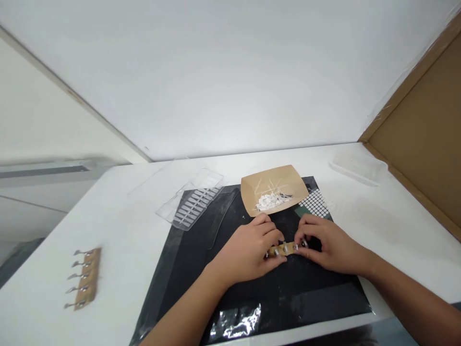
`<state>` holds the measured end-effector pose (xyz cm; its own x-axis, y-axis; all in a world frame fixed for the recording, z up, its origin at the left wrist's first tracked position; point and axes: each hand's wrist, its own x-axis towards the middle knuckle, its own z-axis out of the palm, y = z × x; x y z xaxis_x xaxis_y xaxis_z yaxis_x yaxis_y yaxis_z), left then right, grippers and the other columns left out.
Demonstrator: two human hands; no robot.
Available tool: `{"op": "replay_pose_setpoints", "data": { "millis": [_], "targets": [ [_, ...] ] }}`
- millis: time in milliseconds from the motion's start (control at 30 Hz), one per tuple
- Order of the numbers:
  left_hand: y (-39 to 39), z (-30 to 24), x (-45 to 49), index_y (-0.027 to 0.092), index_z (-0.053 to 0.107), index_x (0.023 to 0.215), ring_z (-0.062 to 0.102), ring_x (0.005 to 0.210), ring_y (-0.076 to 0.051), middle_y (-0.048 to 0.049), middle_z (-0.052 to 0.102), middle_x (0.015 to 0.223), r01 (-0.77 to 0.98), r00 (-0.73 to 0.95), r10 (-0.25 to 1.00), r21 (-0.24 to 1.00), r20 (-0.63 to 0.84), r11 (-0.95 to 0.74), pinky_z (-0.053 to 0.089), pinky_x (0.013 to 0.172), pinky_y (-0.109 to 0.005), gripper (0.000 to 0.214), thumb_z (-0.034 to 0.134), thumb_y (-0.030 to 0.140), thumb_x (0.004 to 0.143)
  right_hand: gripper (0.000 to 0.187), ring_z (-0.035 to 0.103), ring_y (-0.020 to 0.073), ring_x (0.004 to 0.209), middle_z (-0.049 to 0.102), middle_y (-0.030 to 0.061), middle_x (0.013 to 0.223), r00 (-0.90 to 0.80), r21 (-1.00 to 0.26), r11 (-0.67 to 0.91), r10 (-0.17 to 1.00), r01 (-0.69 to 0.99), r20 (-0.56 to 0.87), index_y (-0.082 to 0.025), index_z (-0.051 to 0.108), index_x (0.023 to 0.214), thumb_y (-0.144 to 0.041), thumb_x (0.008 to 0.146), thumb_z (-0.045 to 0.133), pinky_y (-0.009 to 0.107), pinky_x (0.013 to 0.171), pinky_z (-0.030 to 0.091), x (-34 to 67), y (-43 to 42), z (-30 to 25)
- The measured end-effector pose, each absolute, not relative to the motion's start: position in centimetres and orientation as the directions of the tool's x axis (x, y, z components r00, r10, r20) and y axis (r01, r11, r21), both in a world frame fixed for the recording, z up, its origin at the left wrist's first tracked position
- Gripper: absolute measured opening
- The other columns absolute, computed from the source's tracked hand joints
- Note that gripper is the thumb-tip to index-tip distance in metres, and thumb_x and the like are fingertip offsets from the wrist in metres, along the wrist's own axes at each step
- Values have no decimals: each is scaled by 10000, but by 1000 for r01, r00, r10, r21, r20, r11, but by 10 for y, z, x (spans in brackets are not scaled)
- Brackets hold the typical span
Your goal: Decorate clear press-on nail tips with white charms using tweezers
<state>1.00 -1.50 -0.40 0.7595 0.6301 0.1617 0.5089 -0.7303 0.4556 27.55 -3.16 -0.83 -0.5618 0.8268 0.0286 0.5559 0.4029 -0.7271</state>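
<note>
Over the black mat (298,298), my left hand (254,247) grips a short wooden-looking strip (290,247) between thumb and fingers. Several small shiny, pale pieces stand along this strip, partly covered by my fingers. At the strip's right end, my right hand (320,240) is closed in a pinch, its thumb and index finger at a tiny pale piece. My fingers hide much of that piece, so its kind is unclear.
A brown paper tray (248,194) holds white scraps and thin sticks. Beside it lies a sheet of white dots (317,204). Leftward are a clear case of nail tips (196,204) and a similar strip with several metal clips (92,274). A clear plastic container (358,168) sits back right.
</note>
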Motion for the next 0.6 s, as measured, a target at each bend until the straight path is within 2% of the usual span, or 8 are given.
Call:
{"op": "replay_pose_setpoints", "data": {
  "millis": [167, 300, 433, 600],
  "targets": [
    [-14, 2, 7, 205, 682, 1019, 617, 992, -262, -50, 714, 924, 475, 740, 636, 501, 217, -724, 552, 833, -389, 385, 836, 509, 839, 90, 630, 172, 879, 639, 21, 1006, -568, -725, 408, 823, 555, 29, -242, 704, 968, -186, 919, 754, 305, 764, 519, 275, -33, -6],
    [-14, 5, 6, 209, 680, 1006, 625, 973, -244, -49, 714, 928, 453, 737, 631, 515, 244, -728, 552, 860, -390, 290, 798, 447, 890, 62, 635, 179, 891, 654, 28, 1015, -574, -714, 422, 818, 559, 34, -238, 696, 971, -224, 940, 748, 308, 767, 524, 276, -33, -5],
    [-14, 8, 6, 205, 684, 997, 620, 943, -237, -34, 710, 882, 452, 743, 627, 516, 235, -728, 547, 796, -362, 253, 804, 401, 890, 84, 638, 175, 899, 650, 21, 1027, -578, -711, 415, 816, 567, 14, -239, 685, 987, -219, 940, 752, 309, 787, 526, 277, -33, -5],
    [-14, 7, 5, 200, 691, 988, 619, 901, -225, -28, 722, 851, 441, 751, 616, 515, 237, -735, 552, 816, -366, 229, 804, 374, 891, 120, 629, 178, 920, 644, 17, 1037, -597, -703, 416, 802, 577, -15, -237, 663, 1008, -204, 936, 753, 310, 785, 515, 277, -33, -2]
  ]
}}
